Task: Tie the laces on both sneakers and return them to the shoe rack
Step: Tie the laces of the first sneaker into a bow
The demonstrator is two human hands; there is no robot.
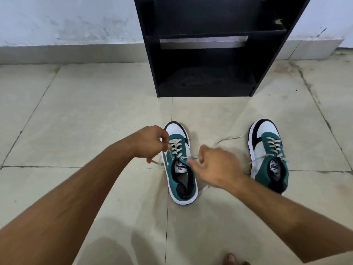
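Observation:
Two green, white and black sneakers stand on the tiled floor, toes pointing at the rack. The left sneaker [180,169] sits between my hands with its cream laces untied. My left hand [150,142] pinches the left lace end beside the shoe's upper eyelets. My right hand [215,165] is closed on the right lace end next to the tongue; the lace trails off toward the other shoe. The right sneaker [269,155] stands apart at the right, its laces loose. The black shoe rack [206,54] stands ahead against the wall, with nothing on its visible shelves.
A pale wall [66,22] with a skirting runs behind the rack. Beige floor tiles [86,111] spread to the left and right of the shoes. A toe of my foot [231,259] shows at the bottom edge.

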